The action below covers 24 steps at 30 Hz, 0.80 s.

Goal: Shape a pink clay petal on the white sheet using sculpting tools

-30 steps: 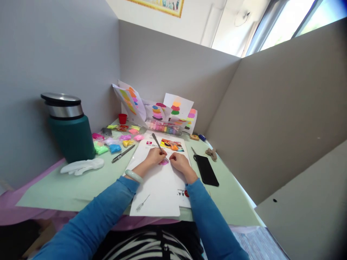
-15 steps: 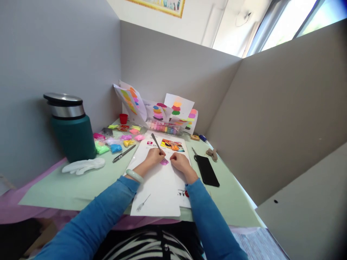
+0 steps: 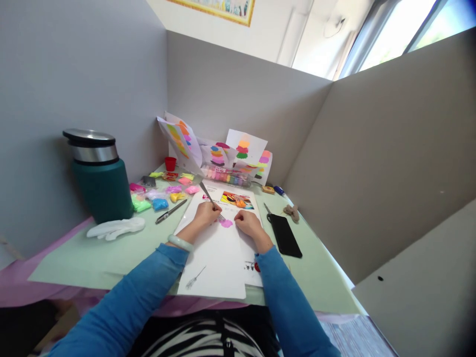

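A metal fork (image 3: 206, 191) is pinched in my left hand (image 3: 207, 214), its handle slanting up and away and its tines pointing down at the paper. Those tines are at the left edge of a flat pink-purple patch of clay (image 3: 226, 224); whether they touch it I cannot tell. My right hand (image 3: 248, 223) rests just right of the patch with fingers curled together; anything inside them is hidden. Under both hands lies white paper (image 3: 215, 263) with a small broom-like drawing (image 3: 195, 278) near its front edge.
At left stand a green flask (image 3: 100, 186), white gloves (image 3: 116, 228), a pen (image 3: 171, 211) and several bagged clay pieces (image 3: 160, 204). A black phone-like slab (image 3: 285, 235) and brown lump (image 3: 291, 212) lie right. Colour-swatch sheets (image 3: 247, 144) lean behind; grey partitions (image 3: 238, 84) enclose the table.
My left hand has shifted slightly left with the fork, drawing the tines from over the pink patch to its left edge. More of the patch shows. My right hand has barely moved.
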### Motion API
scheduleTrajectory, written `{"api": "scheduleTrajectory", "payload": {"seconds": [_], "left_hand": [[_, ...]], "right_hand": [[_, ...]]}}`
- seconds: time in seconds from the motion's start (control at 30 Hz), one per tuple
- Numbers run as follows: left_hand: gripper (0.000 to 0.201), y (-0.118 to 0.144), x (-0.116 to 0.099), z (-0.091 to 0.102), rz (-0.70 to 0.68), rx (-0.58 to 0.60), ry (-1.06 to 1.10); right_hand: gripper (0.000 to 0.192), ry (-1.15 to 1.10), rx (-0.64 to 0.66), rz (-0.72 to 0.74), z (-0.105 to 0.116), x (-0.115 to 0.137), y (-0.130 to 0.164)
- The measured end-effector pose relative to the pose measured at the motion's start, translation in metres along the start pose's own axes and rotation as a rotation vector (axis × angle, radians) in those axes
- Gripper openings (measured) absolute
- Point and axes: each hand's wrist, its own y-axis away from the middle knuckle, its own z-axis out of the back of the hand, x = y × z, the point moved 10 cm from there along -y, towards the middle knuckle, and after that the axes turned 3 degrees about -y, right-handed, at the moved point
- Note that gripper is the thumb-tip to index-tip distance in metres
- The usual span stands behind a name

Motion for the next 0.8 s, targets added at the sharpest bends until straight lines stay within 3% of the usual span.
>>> {"api": "scheduleTrajectory", "payload": {"seconds": [0.27, 0.8], "left_hand": [[0.02, 0.0, -0.027, -0.019, -0.135, 0.008, -0.043], [0.021, -0.002, 0.0, 0.004, -0.005, -0.036, -0.109]], "right_hand": [[0.016, 0.006, -0.016, 0.017, 0.001, 0.001, 0.001], [0.017, 0.002, 0.004, -0.006, 0.0, 0.0, 0.0]]}}
